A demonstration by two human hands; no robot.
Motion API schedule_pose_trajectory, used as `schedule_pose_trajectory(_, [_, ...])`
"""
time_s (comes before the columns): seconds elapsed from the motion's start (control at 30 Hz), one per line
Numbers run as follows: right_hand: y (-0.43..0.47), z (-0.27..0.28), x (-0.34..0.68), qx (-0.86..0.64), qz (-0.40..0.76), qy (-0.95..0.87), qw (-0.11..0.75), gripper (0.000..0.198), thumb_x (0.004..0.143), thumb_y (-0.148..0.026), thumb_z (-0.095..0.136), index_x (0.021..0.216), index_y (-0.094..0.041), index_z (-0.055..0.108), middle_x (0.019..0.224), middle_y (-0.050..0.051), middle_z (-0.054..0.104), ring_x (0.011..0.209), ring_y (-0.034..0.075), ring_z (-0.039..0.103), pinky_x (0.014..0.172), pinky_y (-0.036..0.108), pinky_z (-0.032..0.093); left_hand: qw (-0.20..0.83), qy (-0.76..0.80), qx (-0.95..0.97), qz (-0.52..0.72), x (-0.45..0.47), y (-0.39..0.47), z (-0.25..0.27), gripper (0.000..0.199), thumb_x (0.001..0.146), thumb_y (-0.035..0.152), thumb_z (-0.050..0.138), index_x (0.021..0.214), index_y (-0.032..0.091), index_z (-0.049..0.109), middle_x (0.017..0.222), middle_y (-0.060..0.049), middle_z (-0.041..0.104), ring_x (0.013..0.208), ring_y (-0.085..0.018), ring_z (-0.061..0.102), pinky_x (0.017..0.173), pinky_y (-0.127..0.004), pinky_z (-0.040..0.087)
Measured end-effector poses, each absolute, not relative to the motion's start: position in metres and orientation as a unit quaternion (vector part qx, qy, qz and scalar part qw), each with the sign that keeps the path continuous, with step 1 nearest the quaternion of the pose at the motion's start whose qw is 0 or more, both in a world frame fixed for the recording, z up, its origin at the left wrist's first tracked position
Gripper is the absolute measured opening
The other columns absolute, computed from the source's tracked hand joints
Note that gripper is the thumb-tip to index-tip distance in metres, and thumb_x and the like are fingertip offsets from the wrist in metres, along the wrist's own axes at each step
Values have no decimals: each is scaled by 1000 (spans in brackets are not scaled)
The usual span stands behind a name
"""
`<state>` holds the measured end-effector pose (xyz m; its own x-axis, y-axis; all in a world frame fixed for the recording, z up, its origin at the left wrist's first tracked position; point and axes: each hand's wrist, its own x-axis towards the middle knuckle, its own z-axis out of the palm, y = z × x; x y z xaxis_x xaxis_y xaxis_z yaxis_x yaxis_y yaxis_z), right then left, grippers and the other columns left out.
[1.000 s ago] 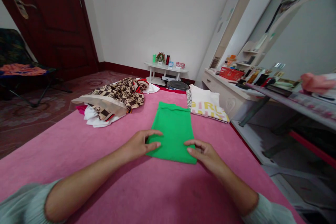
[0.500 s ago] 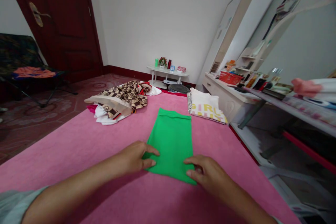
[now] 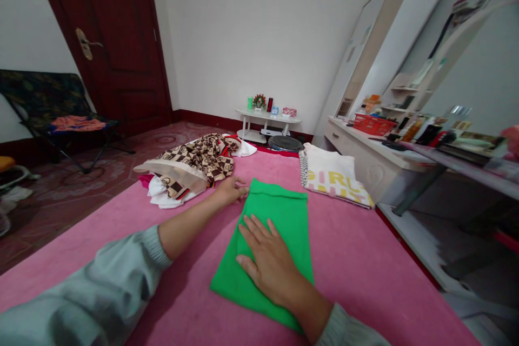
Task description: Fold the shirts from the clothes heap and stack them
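A green garment [image 3: 279, 200], folded into a long flat panel, lies on the pink bed cover [image 3: 182, 292]. My right hand [image 3: 267, 259] rests flat on its middle, fingers spread, hiding part of the cloth. Beside the far left corner of the green cloth is my left hand [image 3: 232, 191], its fingers stretched out and holding nothing that I can see. Just beyond that hand sits a heap of clothes, with a brown and cream checked garment [image 3: 198, 159] on top and white cloth [image 3: 162, 193] beneath.
A folded white shirt [image 3: 332, 173] with yellow and pink letters lies at the far right of the bed. Past the bed's far edge stands a small white table [image 3: 267, 115]. A dressing table [image 3: 365, 146] lines the right side; a folding chair [image 3: 60, 113] stands left.
My left hand has moved from the near left edge to the far left corner of the green garment. My right hand has left the near right edge and now lies flat on the middle.
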<state>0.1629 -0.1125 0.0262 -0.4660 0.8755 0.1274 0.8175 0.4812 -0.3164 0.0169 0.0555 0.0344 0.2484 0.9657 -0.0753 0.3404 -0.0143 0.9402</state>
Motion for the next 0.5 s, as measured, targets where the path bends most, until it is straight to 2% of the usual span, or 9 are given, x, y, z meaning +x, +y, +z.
schedule_pose_trajectory(0.1, [-113, 30, 167, -499, 124, -845, 145, 60, 94, -55, 37, 146, -26, 32, 156, 3, 24, 145, 20, 15, 119, 48, 6, 424, 543, 652, 316, 30, 81, 33, 39, 74, 38, 72, 99, 12, 58, 59, -1, 63, 52, -14, 59, 50, -23, 43])
schedule_pose_trajectory(0.17, [-111, 32, 167, -500, 132, -842, 151, 59, 94, -54, 39, 146, -26, 33, 156, 2, 24, 145, 19, 15, 119, 47, 6, 382, 552, 672, 311, 37, 96, 32, 38, 69, 39, 76, 92, 12, 64, 59, -2, 64, 54, -15, 59, 52, -23, 42])
schedule_pose_trajectory(0.27, [-109, 30, 167, -500, 135, -841, 158, 59, 93, -52, 41, 145, -27, 34, 156, 2, 25, 145, 19, 15, 119, 47, 6, 333, 551, 703, 301, 42, 113, 33, 26, 60, 30, 82, 74, 13, 69, 61, -2, 66, 60, -15, 60, 56, -23, 42])
schedule_pose_trajectory(0.37, [-109, 27, 167, -501, 132, -840, 164, 58, 93, -51, 42, 145, -26, 35, 156, 2, 26, 145, 19, 15, 119, 47, 6, 308, 540, 729, 287, 44, 124, 39, 18, 54, 19, 83, 65, 15, 69, 58, 0, 65, 58, -15, 60, 56, -23, 42])
schedule_pose_trajectory(0.43, [-108, 26, 166, -503, 130, -838, 167, 57, 94, -51, 42, 145, -26, 35, 155, 2, 26, 145, 20, 16, 119, 47, 6, 297, 527, 743, 285, 45, 130, 46, 18, 53, 16, 82, 66, 15, 69, 55, 1, 64, 55, -14, 59, 55, -23, 41])
schedule_pose_trajectory(0.5, [-108, 25, 166, -505, 129, -836, 169, 57, 93, -50, 43, 145, -26, 36, 155, 3, 27, 145, 20, 16, 119, 47, 6, 287, 508, 758, 292, 47, 135, 54, 23, 56, 16, 81, 75, 15, 69, 56, 2, 63, 54, -13, 58, 55, -22, 41])
